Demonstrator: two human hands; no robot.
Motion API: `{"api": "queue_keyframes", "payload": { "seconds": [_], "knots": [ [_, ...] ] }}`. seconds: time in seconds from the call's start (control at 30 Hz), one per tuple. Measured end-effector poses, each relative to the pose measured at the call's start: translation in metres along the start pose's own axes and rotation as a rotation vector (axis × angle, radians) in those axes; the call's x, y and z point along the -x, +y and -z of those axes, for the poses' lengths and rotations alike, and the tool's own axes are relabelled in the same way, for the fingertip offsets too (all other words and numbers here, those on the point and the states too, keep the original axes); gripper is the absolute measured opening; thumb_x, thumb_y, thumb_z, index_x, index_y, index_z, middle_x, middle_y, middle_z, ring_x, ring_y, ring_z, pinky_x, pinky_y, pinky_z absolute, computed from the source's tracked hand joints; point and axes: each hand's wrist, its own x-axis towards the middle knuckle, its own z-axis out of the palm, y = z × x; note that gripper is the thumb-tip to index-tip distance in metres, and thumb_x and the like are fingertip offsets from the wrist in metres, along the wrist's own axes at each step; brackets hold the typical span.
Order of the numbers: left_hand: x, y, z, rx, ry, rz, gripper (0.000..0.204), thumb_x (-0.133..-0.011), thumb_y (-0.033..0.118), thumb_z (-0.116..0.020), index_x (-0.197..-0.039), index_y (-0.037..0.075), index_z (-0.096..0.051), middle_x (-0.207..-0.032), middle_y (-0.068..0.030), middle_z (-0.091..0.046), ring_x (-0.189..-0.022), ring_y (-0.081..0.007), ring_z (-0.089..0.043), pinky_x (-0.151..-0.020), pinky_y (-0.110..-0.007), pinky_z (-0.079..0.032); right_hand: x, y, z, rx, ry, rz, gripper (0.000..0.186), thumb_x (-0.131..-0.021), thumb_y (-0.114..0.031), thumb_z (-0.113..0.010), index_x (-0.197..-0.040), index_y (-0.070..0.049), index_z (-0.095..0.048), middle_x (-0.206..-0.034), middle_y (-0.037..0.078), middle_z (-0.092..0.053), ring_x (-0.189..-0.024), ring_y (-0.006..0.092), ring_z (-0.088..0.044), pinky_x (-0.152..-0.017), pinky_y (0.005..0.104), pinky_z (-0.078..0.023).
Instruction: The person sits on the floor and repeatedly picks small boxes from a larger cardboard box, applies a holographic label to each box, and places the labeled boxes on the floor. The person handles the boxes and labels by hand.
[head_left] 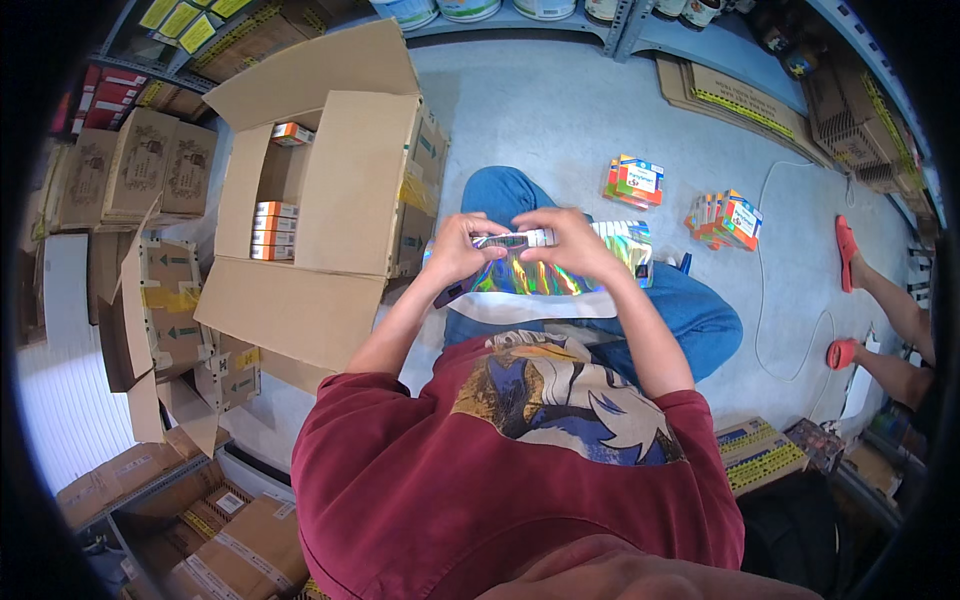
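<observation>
Above my lap, my left hand (460,250) and my right hand (572,243) are closed on opposite ends of a narrow white-and-dark item (512,240). Its kind is hard to make out; thumbs lie on its near side, fingers on its far side. Right under my hands, a shiny rainbow-foil sheet (575,280) lies across my legs, with a white band (530,307) along its near edge. A dark, purplish object (452,294) shows beside my left wrist, partly hidden. Small orange, green and white boxes (640,180) stand on the floor ahead to the right.
A large open carton (345,180) on the left holds several orange-and-white boxes (275,224). More small boxes (735,220) stand right of my knee, near a white cable (762,300). Another person's feet in red slippers (845,255) are far right. Shelves (720,65) and cartons surround the floor.
</observation>
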Motion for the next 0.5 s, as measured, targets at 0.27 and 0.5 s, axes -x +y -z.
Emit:
{"api": "queue_keyframes", "payload": {
  "seconds": [0.27, 0.5],
  "knots": [
    [-0.006, -0.007, 0.011, -0.179, -0.024, -0.054, 0.02, -0.065, 0.011, -0.079, -0.081, 0.003, -0.07, -0.068, -0.011, -0.063, -0.06, -0.0175, -0.059, -0.058, -0.029, -0.044, -0.009, 0.01, -0.02, -0.053, 0.083, -0.301, 0.015, -0.061, 0.002, -0.074, -0.073, 0.0, -0.066, -0.078, 0.013, -0.065, -0.076, 0.024, -0.063, -0.067, 0.0302, -0.048],
    [-0.012, -0.018, 0.022, -0.103, -0.129, 0.126, 0.02, -0.065, 0.011, -0.08, -0.079, 0.001, -0.07, -0.063, -0.0088, -0.064, -0.06, -0.0088, -0.058, -0.058, -0.028, -0.046, -0.023, 0.007, -0.049, 0.146, 0.279, 0.139, 0.022, -0.069, -0.001, -0.066, -0.091, 0.001, -0.065, -0.085, 0.011, -0.064, -0.079, 0.0287, -0.061, -0.071, 0.0349, -0.049]
  ]
}}
